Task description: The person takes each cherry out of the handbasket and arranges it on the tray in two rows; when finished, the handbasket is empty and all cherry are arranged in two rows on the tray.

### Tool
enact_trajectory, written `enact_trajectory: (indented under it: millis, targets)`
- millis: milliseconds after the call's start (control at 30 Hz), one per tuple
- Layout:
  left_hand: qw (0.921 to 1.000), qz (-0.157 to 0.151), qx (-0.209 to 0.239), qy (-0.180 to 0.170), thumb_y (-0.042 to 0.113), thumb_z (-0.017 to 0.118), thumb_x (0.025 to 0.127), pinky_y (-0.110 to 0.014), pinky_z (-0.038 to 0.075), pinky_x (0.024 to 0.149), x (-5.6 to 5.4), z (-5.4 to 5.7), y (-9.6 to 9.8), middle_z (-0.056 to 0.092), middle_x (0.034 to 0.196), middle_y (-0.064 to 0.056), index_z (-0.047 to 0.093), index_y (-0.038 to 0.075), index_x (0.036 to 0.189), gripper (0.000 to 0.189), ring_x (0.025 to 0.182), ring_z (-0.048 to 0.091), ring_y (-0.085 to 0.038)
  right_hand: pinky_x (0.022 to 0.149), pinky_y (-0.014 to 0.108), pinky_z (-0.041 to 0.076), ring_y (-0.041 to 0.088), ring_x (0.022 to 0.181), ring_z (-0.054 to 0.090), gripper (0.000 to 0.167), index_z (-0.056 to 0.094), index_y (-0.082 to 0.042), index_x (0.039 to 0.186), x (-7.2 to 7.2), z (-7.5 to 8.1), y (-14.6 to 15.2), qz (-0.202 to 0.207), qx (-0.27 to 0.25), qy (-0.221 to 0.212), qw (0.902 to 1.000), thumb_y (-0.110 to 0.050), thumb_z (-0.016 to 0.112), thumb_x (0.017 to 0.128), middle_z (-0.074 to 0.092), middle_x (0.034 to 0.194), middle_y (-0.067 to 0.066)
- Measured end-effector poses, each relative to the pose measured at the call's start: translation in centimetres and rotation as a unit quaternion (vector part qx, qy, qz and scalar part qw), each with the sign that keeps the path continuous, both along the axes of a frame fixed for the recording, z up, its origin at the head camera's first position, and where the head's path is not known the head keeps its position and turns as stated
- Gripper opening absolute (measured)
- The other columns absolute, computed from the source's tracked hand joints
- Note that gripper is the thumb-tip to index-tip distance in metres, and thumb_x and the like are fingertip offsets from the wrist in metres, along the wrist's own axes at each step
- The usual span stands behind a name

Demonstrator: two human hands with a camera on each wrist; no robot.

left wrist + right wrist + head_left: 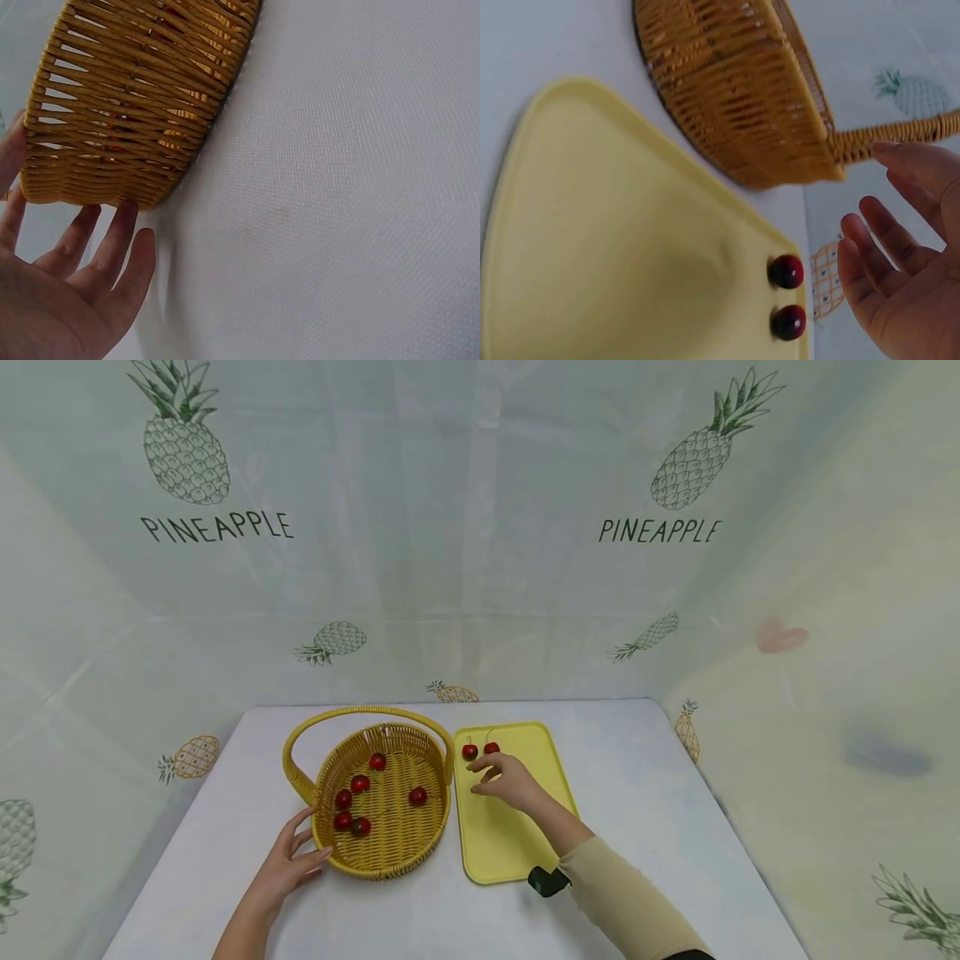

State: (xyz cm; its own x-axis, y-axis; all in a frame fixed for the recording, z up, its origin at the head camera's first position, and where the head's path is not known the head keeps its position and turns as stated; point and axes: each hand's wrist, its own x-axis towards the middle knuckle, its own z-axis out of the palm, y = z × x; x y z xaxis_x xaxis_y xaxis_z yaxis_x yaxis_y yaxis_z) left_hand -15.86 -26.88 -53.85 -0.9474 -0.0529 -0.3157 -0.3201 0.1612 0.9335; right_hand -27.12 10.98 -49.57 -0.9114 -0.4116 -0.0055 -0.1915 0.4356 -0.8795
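Note:
In the head view my left hand (281,864) is at the near left side of a round yellow wicker basket (442,827). The left wrist view shows its fingertips touching the woven wall (142,97), fingers spread and fairly straight. Several dark red cherries (417,796) lie inside the basket. Over the yellow tray (510,843) hovers my right hand (510,781), fingers loosely bent, holding nothing. Just beyond its fingertips, two cherries with stems, one on the left (469,752) and one on the right (491,748), sit at the tray's far left corner.
The basket's tall arched handle (367,710) rises beside the tray's far left edge. Both containers stand on a white table (622,777). Behind it hangs a pale curtain (465,568) with pineapple prints. A dark green object (548,882) is by the right sleeve.

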Motion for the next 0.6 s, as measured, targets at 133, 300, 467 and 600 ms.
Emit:
enact_trajectory:
  millis: [133, 300, 467, 600]
  targets:
    - [1.0, 0.0, -0.004, 0.001, 0.011, 0.07, 0.091, -0.045, 0.052, 0.086, 0.0, 0.1, 0.0, 0.027, 0.148, -0.033, 0.013, 0.016, 0.156, 0.086, 0.097, 0.064, -0.019, 0.068, 0.031, 0.051, 0.024, 0.09, 0.06, 0.031, 0.069, -0.005, 0.113, 0.9, 0.5, -1.0, 0.027, -0.002, -0.002, 0.9996, -0.008, 0.077, 0.084, 0.064, 0.116, 0.015]
    - [1.0, 0.0, -0.003, 0.001, 0.01, 0.07, 0.091, -0.046, 0.052, 0.086, 0.1, 0.1, 0.0, 0.026, 0.148, -0.033, 0.013, 0.016, 0.155, 0.086, 0.097, 0.064, -0.02, 0.069, 0.03, 0.052, 0.025, 0.092, 0.061, 0.032, 0.069, -0.003, 0.114, 1.8, 0.9, -2.2, 0.059, -0.004, -0.001, 0.9982, -0.007, 0.077, 0.083, 0.065, 0.115, 0.011]
    - [1.0, 0.001, -0.005, -0.001, 0.011, 0.07, 0.091, -0.045, 0.052, 0.086, 0.1, 0.1, 0.0, 0.027, 0.149, -0.032, 0.014, 0.016, 0.156, 0.086, 0.1, 0.063, -0.02, 0.07, 0.026, 0.052, 0.02, 0.09, 0.061, 0.031, 0.07, -0.004, 0.114, 2.5, 1.2, -3.5, 0.09, -0.001, -0.002, 0.996, -0.004, 0.076, 0.083, 0.064, 0.113, 0.013]
    - [1.0, 0.001, -0.004, 0.0, 0.013, 0.07, 0.091, -0.046, 0.052, 0.086, 0.1, 0.1, 0.0, 0.028, 0.148, -0.032, 0.014, 0.016, 0.155, 0.086, 0.102, 0.062, -0.021, 0.066, 0.024, 0.05, 0.022, 0.088, 0.059, 0.031, 0.07, -0.003, 0.113, 3.0, 1.6, -4.7, 0.1, 0.005, -0.002, 0.995, -0.005, 0.076, 0.083, 0.063, 0.103, 0.014]
